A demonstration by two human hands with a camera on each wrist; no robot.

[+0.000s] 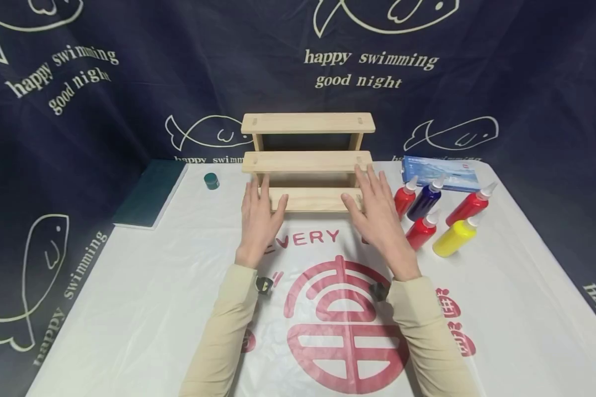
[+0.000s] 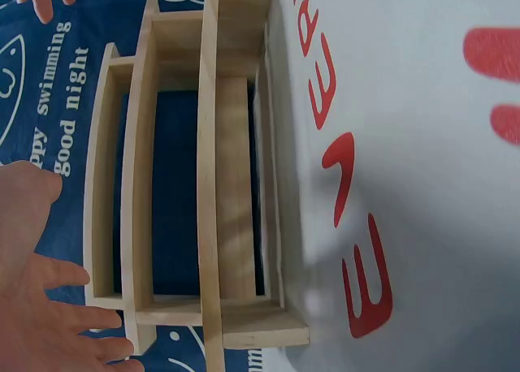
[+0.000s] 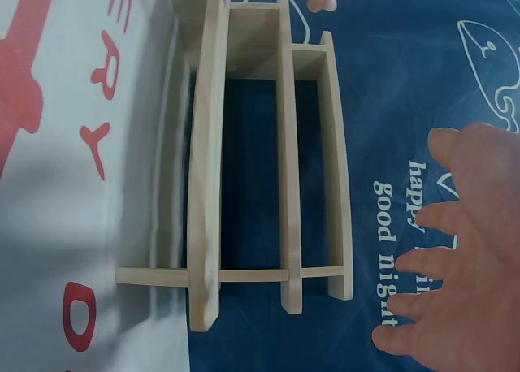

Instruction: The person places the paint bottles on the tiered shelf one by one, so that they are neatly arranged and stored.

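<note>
A pale wooden three-step rack (image 1: 308, 161) stands at the far side of the table, its treads facing me. My left hand (image 1: 260, 216) reaches to the rack's left end, fingers straight and thumb spread, overlapping the lowest tread in the head view. At the other end, my right hand (image 1: 376, 212) lies the same way, its fingertips up by the middle tread. Neither hand holds anything. From the left wrist, the spread fingers of the left hand (image 2: 57, 315) show beside the rack (image 2: 210, 185). The right hand (image 3: 467, 258) appears open in the right wrist view, apart from the rack's treads (image 3: 286, 161).
Several squeeze bottles, red, blue and yellow (image 1: 454, 238), stand right of my right hand. Behind them lies a blue flat box (image 1: 457, 175). A small green-lidded jar (image 1: 211, 181) and a dark green book (image 1: 149, 193) are at the left. A dark printed curtain (image 1: 278, 71) hangs behind.
</note>
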